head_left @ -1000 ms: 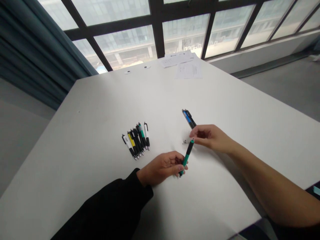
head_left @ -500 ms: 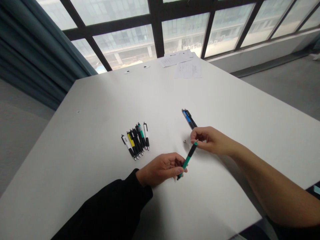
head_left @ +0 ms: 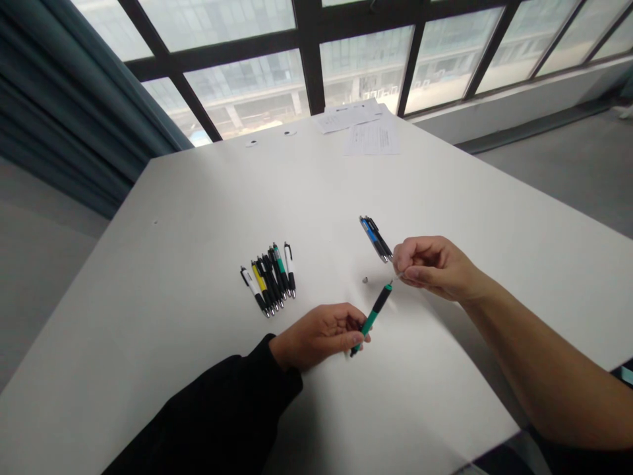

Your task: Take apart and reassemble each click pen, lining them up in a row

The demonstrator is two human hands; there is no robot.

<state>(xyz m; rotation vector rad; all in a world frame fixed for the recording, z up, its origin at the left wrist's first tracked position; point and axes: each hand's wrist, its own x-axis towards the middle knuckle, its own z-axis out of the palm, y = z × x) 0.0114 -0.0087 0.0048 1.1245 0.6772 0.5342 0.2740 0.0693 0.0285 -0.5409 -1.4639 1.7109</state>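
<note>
My left hand (head_left: 329,335) is closed around a green click pen (head_left: 372,318) with a black grip, held tilted with its grip end up and to the right. The pen's front cone is off, and a thin point sticks out of that end. Just beyond it, my right hand (head_left: 435,269) pinches a thin, pale, slender piece (head_left: 399,276); whether it is a spring or part of the refill I cannot tell. On the white table lies a small silver pen tip (head_left: 365,280), left of my right hand.
Several click pens (head_left: 270,280), white, yellow, black and green, lie side by side at left. A blue pen (head_left: 372,236) and a black pen (head_left: 380,236) lie beyond my right hand. Paper sheets (head_left: 370,135) rest at the table's far edge (head_left: 208,144), by the window.
My right hand has moved right and slightly up, away from the green pen's end, with the thin pale piece now showing at its fingertips. My left hand and the pen are nearly still.
</note>
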